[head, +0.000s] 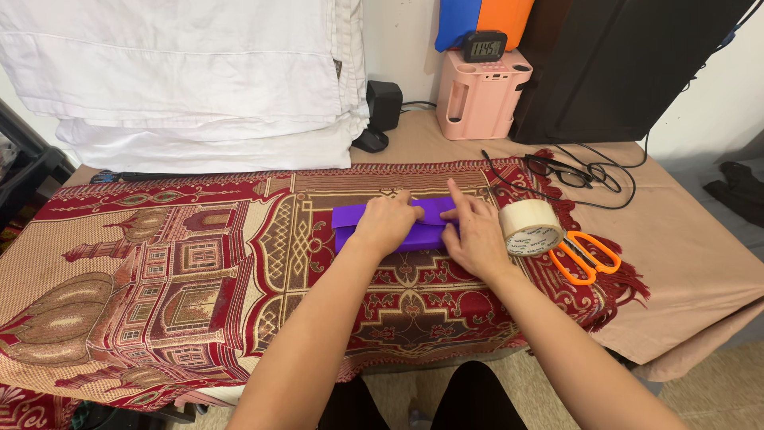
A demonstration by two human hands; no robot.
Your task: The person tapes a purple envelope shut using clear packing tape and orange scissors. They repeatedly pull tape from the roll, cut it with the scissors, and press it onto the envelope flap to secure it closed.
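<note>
At a cloth-covered table (692,255), a person folds a purple sheet (350,219) on a red patterned rug (199,263). At ten o'clock from the hands, a stack of white linens (183,80) rests against the wall. The purple sheet lies flat near the rug's far edge, about the middle of the table. The left hand (387,223) presses palm-down on its centre, fingers curled over the folded layer, pinning rather than pinching it. The right hand (476,235) rests just beside it on the sheet's right end, forefinger stretched toward twelve o'clock along the edge, fingers spread and closed on nothing. To fold cleanly, it seems wise to hold the left palm firm while the right forefinger runs the crease, keeping the edges matched. At three o'clock sits a roll of tape (531,227), touching the right hand, with orange scissors (585,256) just beyond. Eyeglasses (569,171) and a pink box (484,94) lie toward one o'clock.
</note>
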